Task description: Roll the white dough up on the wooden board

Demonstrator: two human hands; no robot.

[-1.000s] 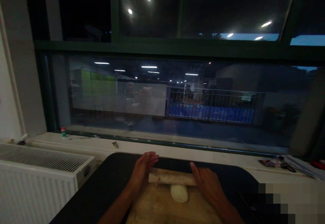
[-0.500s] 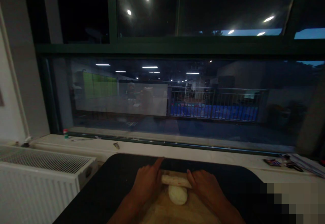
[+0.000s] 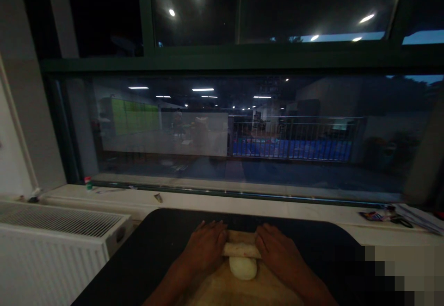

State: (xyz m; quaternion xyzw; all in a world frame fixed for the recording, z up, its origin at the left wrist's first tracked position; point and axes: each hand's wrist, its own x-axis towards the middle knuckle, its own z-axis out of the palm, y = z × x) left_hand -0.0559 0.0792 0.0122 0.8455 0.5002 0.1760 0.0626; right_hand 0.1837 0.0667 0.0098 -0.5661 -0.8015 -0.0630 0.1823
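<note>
A pale rolling pin (image 3: 242, 250) lies crosswise over a wooden board (image 3: 225, 292), its two ends covered by my hands. My left hand (image 3: 207, 246) is closed over the left end, and my right hand (image 3: 275, 246) over the right end. Just on my side of the pin sits a smooth, rounded piece of whitish dough (image 3: 243, 268). The pin meets or overlaps the dough's far edge. Both palms hide the pin's ends.
The board rests on a black table (image 3: 166, 232) with rounded corners, pushed up to a white windowsill (image 3: 208, 202). A white radiator (image 3: 65, 250) stands at the left. On the sill are a small red-and-green bottle (image 3: 88, 183), a small crumpled scrap (image 3: 158, 197) and papers (image 3: 418, 218).
My left thumb and fingers, earlier stretched forward, have settled round the pin's left end. The fingers of my right hand reach slightly farther forward. The dough looks slightly wider.
</note>
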